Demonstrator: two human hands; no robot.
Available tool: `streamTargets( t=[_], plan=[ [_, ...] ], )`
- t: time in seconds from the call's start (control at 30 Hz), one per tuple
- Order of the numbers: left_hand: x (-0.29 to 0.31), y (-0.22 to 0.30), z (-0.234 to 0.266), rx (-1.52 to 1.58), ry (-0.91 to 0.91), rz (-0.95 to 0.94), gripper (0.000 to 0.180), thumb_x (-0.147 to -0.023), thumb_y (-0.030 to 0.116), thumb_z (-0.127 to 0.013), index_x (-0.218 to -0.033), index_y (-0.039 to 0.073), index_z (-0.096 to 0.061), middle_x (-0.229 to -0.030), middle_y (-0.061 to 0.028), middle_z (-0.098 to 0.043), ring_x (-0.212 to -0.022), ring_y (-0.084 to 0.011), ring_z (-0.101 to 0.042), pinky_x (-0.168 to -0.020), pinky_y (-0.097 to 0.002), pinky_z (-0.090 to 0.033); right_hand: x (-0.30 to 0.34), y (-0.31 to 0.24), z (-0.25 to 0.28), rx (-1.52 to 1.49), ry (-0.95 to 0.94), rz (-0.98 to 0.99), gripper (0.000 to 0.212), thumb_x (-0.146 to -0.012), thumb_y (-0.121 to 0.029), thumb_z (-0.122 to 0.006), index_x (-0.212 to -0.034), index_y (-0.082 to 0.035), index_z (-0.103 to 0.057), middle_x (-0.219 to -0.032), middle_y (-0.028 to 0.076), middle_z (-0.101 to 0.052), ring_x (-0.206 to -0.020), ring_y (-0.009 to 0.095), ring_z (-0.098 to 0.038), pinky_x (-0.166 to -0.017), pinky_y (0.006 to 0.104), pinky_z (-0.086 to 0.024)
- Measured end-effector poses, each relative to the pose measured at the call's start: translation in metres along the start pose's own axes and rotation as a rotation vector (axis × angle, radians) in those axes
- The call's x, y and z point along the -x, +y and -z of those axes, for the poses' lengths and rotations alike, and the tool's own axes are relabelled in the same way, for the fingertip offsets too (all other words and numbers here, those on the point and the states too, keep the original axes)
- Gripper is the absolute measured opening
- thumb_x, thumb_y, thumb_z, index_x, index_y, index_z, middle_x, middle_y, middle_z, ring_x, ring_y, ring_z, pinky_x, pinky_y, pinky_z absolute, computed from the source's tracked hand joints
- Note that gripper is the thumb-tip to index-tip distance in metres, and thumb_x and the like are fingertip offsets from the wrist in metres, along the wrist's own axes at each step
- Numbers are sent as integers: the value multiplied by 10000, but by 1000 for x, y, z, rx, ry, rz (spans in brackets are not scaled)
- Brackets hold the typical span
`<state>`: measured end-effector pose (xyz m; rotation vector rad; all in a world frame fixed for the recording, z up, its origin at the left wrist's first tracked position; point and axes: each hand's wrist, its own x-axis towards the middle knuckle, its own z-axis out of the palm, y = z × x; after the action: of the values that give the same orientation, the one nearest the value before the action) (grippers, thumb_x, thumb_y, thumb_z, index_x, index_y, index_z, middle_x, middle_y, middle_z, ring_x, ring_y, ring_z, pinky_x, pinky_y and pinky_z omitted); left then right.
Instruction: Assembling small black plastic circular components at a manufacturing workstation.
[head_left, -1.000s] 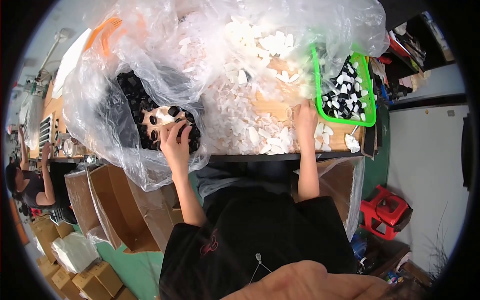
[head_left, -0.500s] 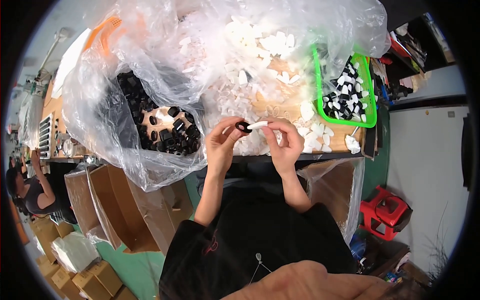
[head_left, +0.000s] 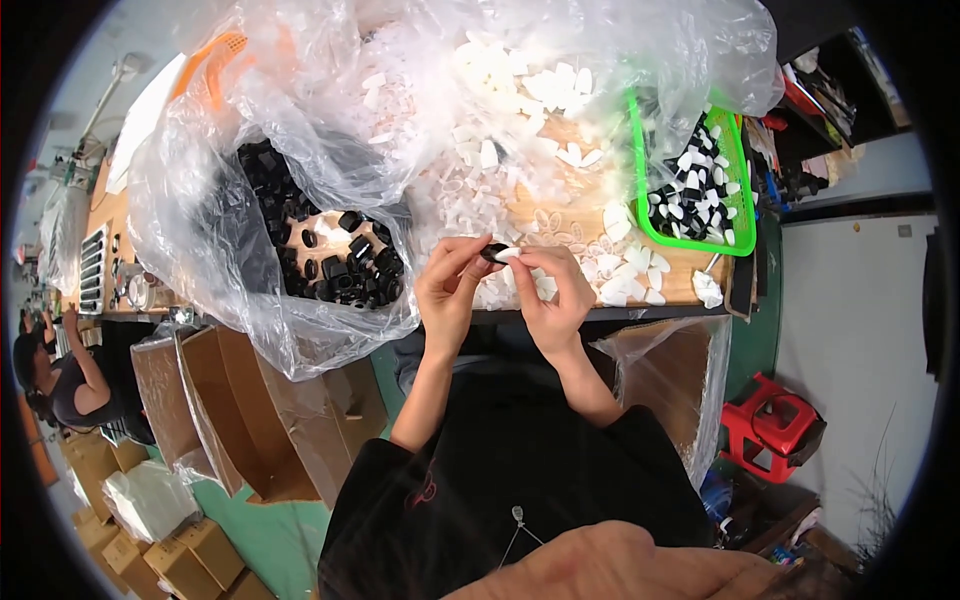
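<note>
My left hand [head_left: 447, 285] pinches a small black plastic part [head_left: 491, 252] between thumb and fingers, at the near edge of the table. Against it, my right hand [head_left: 556, 293] grips a white plastic piece [head_left: 508, 255] with a rounded shape. The two parts touch, and fingertips cover much of both; how deep the white one sits in the black one I cannot tell. To the left, black parts [head_left: 350, 272] lie in an opened clear plastic bag [head_left: 200, 230]. Loose white pieces [head_left: 630, 272] are spread beside and beyond my hands.
A green basket [head_left: 742, 205] at the right holds joined black-and-white parts [head_left: 693, 190]. Clear plastic sheeting [head_left: 680, 40] covers the far side. Open cardboard boxes [head_left: 235, 410] stand below the table, and a red stool [head_left: 770, 425] is at the right. Another person [head_left: 75, 385] works at far left.
My right hand has moved left toward the left hand, bringing the white piece up against the black part. The black part has turned more edge-on. Less of the white piece shows.
</note>
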<state>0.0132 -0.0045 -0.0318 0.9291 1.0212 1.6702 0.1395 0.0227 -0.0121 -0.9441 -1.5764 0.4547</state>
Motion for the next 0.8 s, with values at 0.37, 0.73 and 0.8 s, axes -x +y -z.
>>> streamTargets(
  t=[0.37, 0.73, 0.8],
  plan=[
    [1, 2, -1, -203, -8, -110, 284, -916, -89, -608, -1179, -14, -683, -1073, -81, -609, -946, -123, -609, -810, -246, -527, 5, 2, -2, 63, 41, 21, 213, -781, 20, -779, -935, -39, -645, -842, 113, -694, -743, 261, -681, -630, 326, -529],
    [9, 7, -4, -12, 112, 63, 158, -953, -2, -611, -1104, -39, -641, -1068, -88, -677, -975, -153, -654, -863, -295, -551, 8, -1, -3, -50, -9, -11, 241, -769, -4, -795, -944, -44, -633, -879, 112, -694, -769, 274, -692, -646, 312, -536],
    [6, 9, -7, 40, 85, 93, 154, -960, 13, -608, -1102, -36, -641, -1069, -93, -677, -975, -156, -654, -859, -299, -561, 9, 4, -2, -10, 24, -33, 242, -766, -7, -799, -938, -47, -633, -879, 112, -694, -771, 273, -684, -648, 314, -529]
  ],
)
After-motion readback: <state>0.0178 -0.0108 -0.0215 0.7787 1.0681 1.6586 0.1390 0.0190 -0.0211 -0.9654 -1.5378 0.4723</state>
